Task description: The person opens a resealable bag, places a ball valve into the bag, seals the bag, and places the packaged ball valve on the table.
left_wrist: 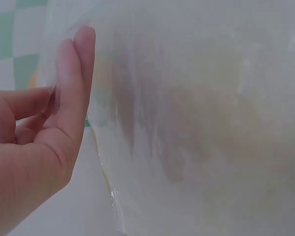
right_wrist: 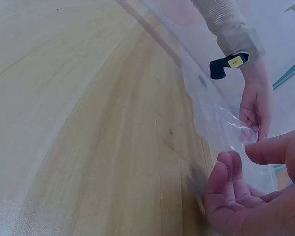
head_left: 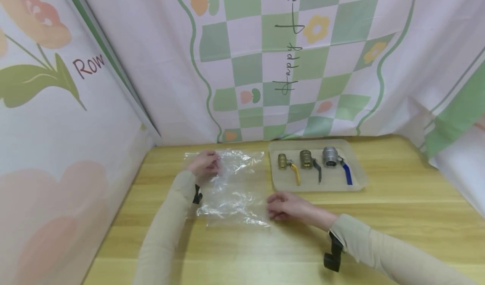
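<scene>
A clear plastic bag [head_left: 238, 188] stretches between the two hands over the wooden table. The left hand [head_left: 204, 163] pinches its upper left edge, and in the left wrist view thin film [left_wrist: 187, 123] spreads beside the fingers of that hand [left_wrist: 49, 123]. At the bag's lower right edge is the right hand [head_left: 289, 209], its fingers curled. From the right wrist, the thumb and fingertips of this hand [right_wrist: 255, 191] come close together at the film's edge, while the left hand [right_wrist: 257, 108] shows beyond the bag [right_wrist: 211, 118].
Behind the right hand, a pale tray [head_left: 326, 187] holds a small brass valve [head_left: 282, 161] with a yellow lever, a brass valve [head_left: 306, 159] with a dark lever, and a larger silver valve [head_left: 330, 156] with a blue lever. Printed curtains [head_left: 280, 66] border the table [head_left: 398, 234].
</scene>
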`<state>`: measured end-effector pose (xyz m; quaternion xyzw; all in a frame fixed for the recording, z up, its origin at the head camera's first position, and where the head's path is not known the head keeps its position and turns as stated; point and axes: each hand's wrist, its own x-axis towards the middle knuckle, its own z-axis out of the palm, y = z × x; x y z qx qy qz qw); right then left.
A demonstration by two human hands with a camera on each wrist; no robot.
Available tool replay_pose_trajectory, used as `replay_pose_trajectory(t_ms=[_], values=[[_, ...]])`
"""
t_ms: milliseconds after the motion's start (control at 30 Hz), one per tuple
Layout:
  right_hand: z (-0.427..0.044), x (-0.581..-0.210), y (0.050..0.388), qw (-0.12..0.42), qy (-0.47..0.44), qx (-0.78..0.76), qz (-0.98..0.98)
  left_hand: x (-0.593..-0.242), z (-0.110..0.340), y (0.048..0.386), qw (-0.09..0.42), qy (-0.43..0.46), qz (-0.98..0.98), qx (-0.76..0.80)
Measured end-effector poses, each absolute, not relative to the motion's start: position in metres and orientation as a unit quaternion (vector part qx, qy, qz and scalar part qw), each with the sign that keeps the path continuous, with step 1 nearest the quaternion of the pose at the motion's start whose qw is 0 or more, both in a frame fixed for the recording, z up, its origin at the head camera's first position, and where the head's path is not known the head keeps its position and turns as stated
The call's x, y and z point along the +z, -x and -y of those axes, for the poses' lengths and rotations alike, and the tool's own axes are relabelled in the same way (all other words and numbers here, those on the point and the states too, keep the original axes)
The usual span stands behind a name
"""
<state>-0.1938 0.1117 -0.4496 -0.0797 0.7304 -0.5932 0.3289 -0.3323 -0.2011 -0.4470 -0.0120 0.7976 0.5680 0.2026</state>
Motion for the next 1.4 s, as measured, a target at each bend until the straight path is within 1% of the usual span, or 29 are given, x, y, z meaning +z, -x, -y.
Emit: replay_pose_trajectory(t_ms=[133, 233, 467, 633, 767, 900, 1200, 1400], values=[[-0.109, -0.453, 0.195, 0.324, 0.074, -0.594, -0.733, -0.445, 0.206, 0.330, 0.219, -0.010, -0.786, 0.578], [-0.108, -0.455, 0.195, 0.321, 0.074, -0.594, -0.734, -0.444, 0.211, 0.328, 0.222, -0.015, -0.789, 0.573], [-0.108, -0.456, 0.192, 0.316, 0.083, -0.593, -0.736, -0.441, 0.217, 0.318, 0.190, 0.016, -0.773, 0.605], [-0.108, -0.454, 0.188, 0.316, 0.085, -0.594, -0.735, -0.439, 0.216, 0.311, 0.170, 0.012, -0.769, 0.617], [-0.109, -0.453, 0.186, 0.319, 0.087, -0.597, -0.731, -0.439, 0.217, 0.308, 0.163, 0.002, -0.773, 0.613], [-0.111, -0.453, 0.184, 0.322, 0.094, -0.598, -0.728, -0.437, 0.220, 0.305, 0.173, -0.023, -0.772, 0.611], [-0.114, -0.451, 0.179, 0.318, 0.106, -0.583, -0.740, -0.427, 0.228, 0.294, 0.196, -0.069, -0.716, 0.667], [-0.119, -0.450, 0.173, 0.316, 0.111, -0.580, -0.743, -0.416, 0.228, 0.287, 0.204, -0.078, -0.708, 0.671]])
